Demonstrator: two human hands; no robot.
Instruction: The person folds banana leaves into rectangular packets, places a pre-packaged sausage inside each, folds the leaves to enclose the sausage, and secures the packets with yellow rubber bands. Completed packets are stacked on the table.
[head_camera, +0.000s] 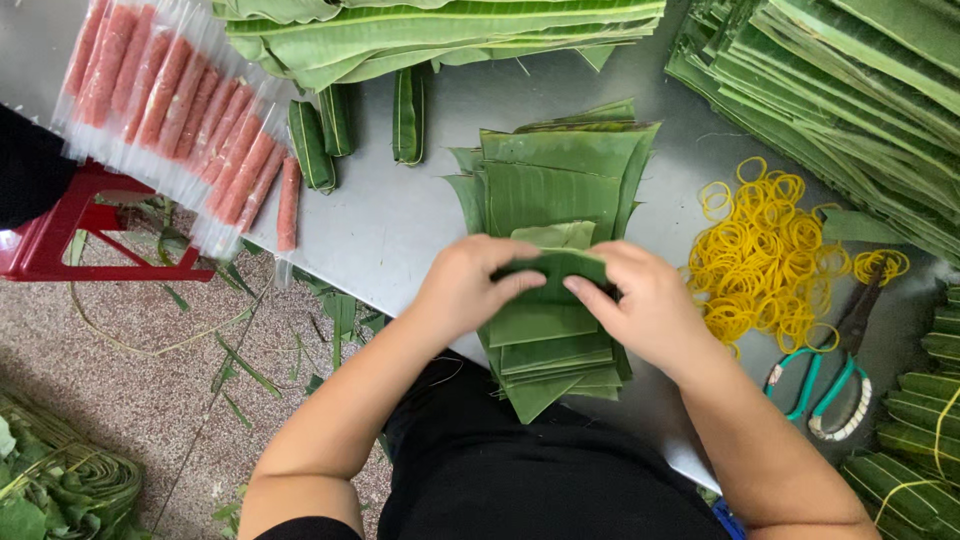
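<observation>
Head view: left hand (462, 285) and right hand (645, 305) both pinch a folded leaf roll (555, 268) closed — directly over the leaf stack (550, 190), rubber bands (765, 255) within reach.

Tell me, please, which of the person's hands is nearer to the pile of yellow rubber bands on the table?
The right hand. It is just beside the yellow rubber bands, on their left in the picture, while the left hand is farther off, beyond the folded leaf bundle that both hands grip.

Packaged pink sausages (175, 95) line the steel table (390, 225) beside three wrapped leaf rolls (335, 125); yellow rubber bands (765, 255), green-handled scissors (830, 375) and a red stool (70, 235) sit nearby.
</observation>
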